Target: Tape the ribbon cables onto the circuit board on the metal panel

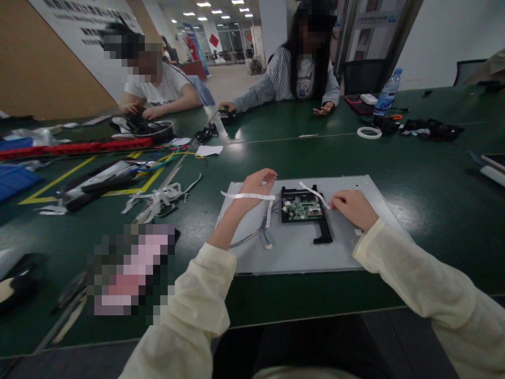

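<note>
A grey metal panel (300, 252) lies flat on the dark green table in front of me. On it sits a black frame with a green circuit board (302, 209) and thin cables (264, 234) beside it. My left hand (256, 185) is curled over the panel's left part, and a white tape strip (246, 196) stretches across its wrist side. My right hand (353, 207) rests closed at the board's right edge, pinching the end of another white tape strip (315, 193) that runs across the board.
Two other people sit across the table, one at the far left (158, 89), one at the middle (300, 73). Loose tape pieces (158, 200), cables and black parts lie at left. A tape roll (369, 132) and a water bottle (387, 93) stand at the far right.
</note>
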A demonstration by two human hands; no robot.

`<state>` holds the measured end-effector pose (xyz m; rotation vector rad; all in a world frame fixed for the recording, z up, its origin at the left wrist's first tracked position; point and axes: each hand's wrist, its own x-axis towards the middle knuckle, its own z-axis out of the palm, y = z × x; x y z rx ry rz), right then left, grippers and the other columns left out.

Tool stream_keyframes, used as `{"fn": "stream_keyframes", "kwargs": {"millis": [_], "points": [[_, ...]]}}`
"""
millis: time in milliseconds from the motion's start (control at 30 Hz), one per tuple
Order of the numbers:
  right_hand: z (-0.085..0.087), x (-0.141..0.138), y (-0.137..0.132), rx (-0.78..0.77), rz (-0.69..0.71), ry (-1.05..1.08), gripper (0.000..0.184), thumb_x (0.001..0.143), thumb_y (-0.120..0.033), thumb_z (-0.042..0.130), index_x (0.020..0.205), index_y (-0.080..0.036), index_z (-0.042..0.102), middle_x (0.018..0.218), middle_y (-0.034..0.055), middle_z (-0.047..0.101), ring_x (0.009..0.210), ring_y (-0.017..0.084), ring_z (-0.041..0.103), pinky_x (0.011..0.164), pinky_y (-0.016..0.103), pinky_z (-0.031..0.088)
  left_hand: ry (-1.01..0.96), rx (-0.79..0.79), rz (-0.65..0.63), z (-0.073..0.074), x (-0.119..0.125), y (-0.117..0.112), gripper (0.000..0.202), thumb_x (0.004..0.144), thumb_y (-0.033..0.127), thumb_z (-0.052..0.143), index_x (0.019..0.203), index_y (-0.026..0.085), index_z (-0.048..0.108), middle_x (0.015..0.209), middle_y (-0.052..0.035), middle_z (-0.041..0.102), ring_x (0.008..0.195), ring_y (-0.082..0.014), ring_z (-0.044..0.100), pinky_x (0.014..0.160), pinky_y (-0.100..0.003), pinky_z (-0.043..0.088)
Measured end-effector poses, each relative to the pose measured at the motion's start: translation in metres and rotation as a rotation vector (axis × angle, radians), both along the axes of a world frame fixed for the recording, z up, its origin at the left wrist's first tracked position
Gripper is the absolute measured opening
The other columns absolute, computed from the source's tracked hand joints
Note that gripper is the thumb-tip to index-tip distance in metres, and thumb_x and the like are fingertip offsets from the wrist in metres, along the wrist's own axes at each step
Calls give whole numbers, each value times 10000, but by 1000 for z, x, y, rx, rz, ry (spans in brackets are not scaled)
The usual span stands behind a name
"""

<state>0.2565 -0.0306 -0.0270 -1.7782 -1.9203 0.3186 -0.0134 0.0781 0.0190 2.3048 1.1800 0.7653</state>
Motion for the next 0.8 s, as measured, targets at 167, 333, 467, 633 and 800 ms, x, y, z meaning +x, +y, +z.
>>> {"fn": "stream_keyframes", "kwargs": {"millis": [167,333,467,633,800], "points": [[-3,0,-1,149,2,81,261,780,-156,436,622,-190,641,699,9,671,682,148,592,692,262,379,94,-6,110,-31,-27,10,229,769,286,523,919,175,656,843,-46,681,798,-180,634,724,-286,501],[-3,-4,-3,270,28,133,234,780,-135,454,678,-195,657,742,16,668,703,155,600,698,281,415,123,-24,-1,-44,-27,12,211,742,318,570,856,171,668,841,-49,668,799,-177,625,760,-294,498],[5,-16,-8,372,108,131,229,820,-136,456,824,-193,677,843,40,663,792,170,612,740,309,457,104,12,-19,-42,-25,6,159,719,277,587,804,163,658,840,-55,665,803,-183,615,784,-307,489],[19,-41,-10,341,357,40,292,860,-147,446,1083,-206,627,1124,68,621,1048,197,571,931,394,453,-20,-70,-11,-43,-24,4,79,701,227,571,720,174,626,732,-20,659,724,-158,613,702,-271,483],[25,-74,0,244,510,-63,325,880,-190,449,1165,-209,605,1218,69,592,1146,209,532,995,425,431,-155,-186,-5,-39,-26,4,123,727,281,584,762,171,625,655,-9,663,611,-141,620,562,-222,452]]}}
